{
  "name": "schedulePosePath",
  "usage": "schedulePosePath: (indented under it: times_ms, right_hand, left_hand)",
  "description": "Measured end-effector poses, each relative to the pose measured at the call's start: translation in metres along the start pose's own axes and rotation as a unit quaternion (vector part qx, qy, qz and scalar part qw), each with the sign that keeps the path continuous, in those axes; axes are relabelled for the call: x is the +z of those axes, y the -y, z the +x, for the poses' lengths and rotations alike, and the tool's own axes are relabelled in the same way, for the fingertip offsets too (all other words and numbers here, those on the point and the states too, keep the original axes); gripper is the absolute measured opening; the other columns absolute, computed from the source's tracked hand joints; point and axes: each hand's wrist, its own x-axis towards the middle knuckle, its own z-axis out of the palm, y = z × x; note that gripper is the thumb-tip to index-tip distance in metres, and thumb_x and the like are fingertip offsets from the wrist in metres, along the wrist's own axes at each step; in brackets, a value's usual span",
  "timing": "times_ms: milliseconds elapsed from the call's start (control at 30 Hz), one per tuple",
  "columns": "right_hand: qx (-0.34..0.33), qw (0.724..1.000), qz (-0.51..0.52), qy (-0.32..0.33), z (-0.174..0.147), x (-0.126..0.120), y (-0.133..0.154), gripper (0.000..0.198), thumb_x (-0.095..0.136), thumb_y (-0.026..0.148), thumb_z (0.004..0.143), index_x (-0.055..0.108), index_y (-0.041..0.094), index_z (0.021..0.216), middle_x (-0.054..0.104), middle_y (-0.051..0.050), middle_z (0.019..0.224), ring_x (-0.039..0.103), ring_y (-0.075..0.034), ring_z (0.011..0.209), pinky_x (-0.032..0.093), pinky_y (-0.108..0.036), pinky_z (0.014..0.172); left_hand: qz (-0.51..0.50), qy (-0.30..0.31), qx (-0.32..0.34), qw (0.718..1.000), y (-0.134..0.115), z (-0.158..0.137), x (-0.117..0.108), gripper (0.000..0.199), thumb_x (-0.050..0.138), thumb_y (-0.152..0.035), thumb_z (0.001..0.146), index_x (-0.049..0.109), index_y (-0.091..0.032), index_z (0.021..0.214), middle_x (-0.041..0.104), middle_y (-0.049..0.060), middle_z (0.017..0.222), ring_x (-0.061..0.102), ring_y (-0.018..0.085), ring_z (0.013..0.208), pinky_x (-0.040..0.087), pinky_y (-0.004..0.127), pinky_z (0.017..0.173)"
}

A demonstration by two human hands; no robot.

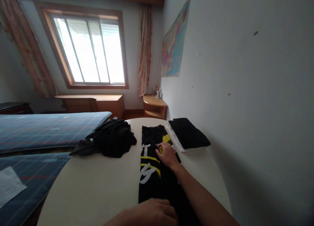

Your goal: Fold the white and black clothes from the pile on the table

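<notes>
A black T-shirt [157,186] with white and yellow lettering lies folded into a long strip on the round cream table [98,193]. My right hand [168,154] rests on the upper part of the print, fingers a little bent and apart, palm down. Close to the bottom edge of the view, my left hand [153,213] is on the near part of the shirt with its fingers curled into the cloth. Its fingertips are hidden, and the shirt's near end runs out of view.
Left of the shirt lies a crumpled heap of dark clothing [114,137]. A folded black garment [190,133] on a white packet [183,149] sits at the right, near the wall [257,128]. Beds with blue plaid mattresses [49,129] stand at the left; a small corner shelf [155,102] is behind.
</notes>
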Motion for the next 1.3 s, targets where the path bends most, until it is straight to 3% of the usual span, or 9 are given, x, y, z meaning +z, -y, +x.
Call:
schedulePosePath:
  times_ms: [67, 133, 233, 300, 400, 500, 767, 1033, 1300]
  right_hand:
    - [-0.004, 1.000, 0.002, 0.009, 0.000, 0.002, -0.002, 0.021, 0.059, 0.034, 0.090, 0.066, 0.019, 0.103, 0.067, -0.008, 0.114, 0.056, -0.023, 0.113, 0.037, -0.033, 0.100]
    - [-0.005, 1.000, 0.004, 0.013, 0.001, 0.001, -0.002, 0.019, 0.057, 0.033, 0.091, 0.067, 0.020, 0.101, 0.068, -0.007, 0.114, 0.056, -0.023, 0.113, 0.037, -0.032, 0.101]
    - [-0.002, 1.000, 0.006, 0.007, 0.003, -0.004, -0.001, 0.023, 0.051, 0.033, 0.095, 0.067, 0.020, 0.105, 0.068, -0.007, 0.115, 0.057, -0.022, 0.113, 0.038, -0.032, 0.101]
    - [0.014, 1.000, -0.013, -0.006, 0.004, -0.008, -0.003, 0.028, 0.049, 0.034, 0.096, 0.066, 0.021, 0.114, 0.066, -0.008, 0.123, 0.054, -0.023, 0.119, 0.036, -0.034, 0.105]
    - [0.056, 0.997, -0.059, -0.014, 0.005, -0.010, -0.013, 0.039, 0.048, 0.037, 0.096, 0.062, 0.022, 0.130, 0.056, -0.011, 0.140, 0.044, -0.027, 0.133, 0.029, -0.039, 0.112]
    - [0.079, 0.993, -0.085, 0.007, 0.007, -0.008, -0.027, 0.043, 0.044, 0.035, 0.098, 0.059, 0.023, 0.137, 0.048, -0.013, 0.149, 0.036, -0.028, 0.141, 0.024, -0.042, 0.115]
    - [0.076, 0.991, -0.088, 0.070, 0.020, -0.003, -0.045, 0.046, 0.042, 0.022, 0.095, 0.058, 0.009, 0.136, 0.052, -0.019, 0.143, 0.045, -0.025, 0.136, 0.028, -0.032, 0.114]
    - [0.067, 0.990, -0.071, 0.100, 0.044, 0.002, -0.041, 0.053, 0.051, 0.023, 0.090, 0.052, 0.015, 0.142, 0.044, -0.014, 0.152, 0.043, -0.027, 0.136, 0.033, -0.036, 0.110]
    - [0.085, 0.989, -0.081, 0.087, 0.065, 0.012, -0.027, 0.052, 0.044, 0.033, 0.095, 0.049, 0.018, 0.144, 0.036, -0.011, 0.158, 0.042, -0.033, 0.133, 0.036, -0.047, 0.105]
  left_hand:
    - [-0.040, -0.011, -0.037, 0.998, -0.003, -0.002, -0.006, 0.008, 0.058, -0.022, 0.097, 0.064, -0.023, 0.102, 0.071, 0.001, 0.107, 0.064, 0.013, 0.098, 0.046, 0.019, 0.087]
    - [-0.054, -0.076, -0.132, 0.987, -0.002, -0.004, -0.018, 0.015, 0.064, -0.016, 0.089, 0.065, -0.025, 0.102, 0.070, 0.000, 0.105, 0.064, 0.014, 0.098, 0.047, 0.021, 0.088]
    - [-0.007, -0.225, -0.300, 0.927, 0.018, -0.011, -0.039, 0.022, 0.060, -0.016, 0.086, 0.064, -0.025, 0.106, 0.067, 0.004, 0.114, 0.062, 0.019, 0.106, 0.048, 0.030, 0.095]
    - [0.047, -0.280, -0.380, 0.880, 0.042, -0.017, -0.052, 0.026, 0.054, -0.019, 0.090, 0.065, -0.024, 0.113, 0.063, 0.006, 0.127, 0.058, 0.021, 0.116, 0.045, 0.034, 0.102]
    - [0.122, -0.289, -0.478, 0.820, 0.085, -0.022, -0.067, 0.035, 0.047, -0.025, 0.097, 0.061, -0.025, 0.129, 0.058, 0.007, 0.138, 0.053, 0.024, 0.126, 0.041, 0.035, 0.107]
    - [0.135, -0.242, -0.543, 0.792, 0.122, -0.019, -0.076, 0.041, 0.042, -0.031, 0.101, 0.054, -0.027, 0.140, 0.062, 0.006, 0.135, 0.059, 0.024, 0.118, 0.043, 0.034, 0.103]
    - [0.136, -0.211, -0.593, 0.765, 0.169, -0.004, -0.077, 0.032, 0.050, -0.020, 0.094, 0.067, -0.019, 0.120, 0.063, 0.010, 0.133, 0.060, 0.025, 0.115, 0.047, 0.032, 0.094]
    - [0.169, -0.197, -0.581, 0.771, 0.191, -0.008, -0.091, 0.038, 0.044, -0.007, 0.090, 0.063, -0.017, 0.121, 0.059, 0.013, 0.134, 0.057, 0.024, 0.119, 0.046, 0.032, 0.097]
    - [0.188, -0.197, -0.563, 0.780, 0.228, -0.014, -0.108, 0.044, 0.043, -0.005, 0.091, 0.057, -0.017, 0.132, 0.051, 0.014, 0.143, 0.051, 0.028, 0.128, 0.041, 0.041, 0.104]
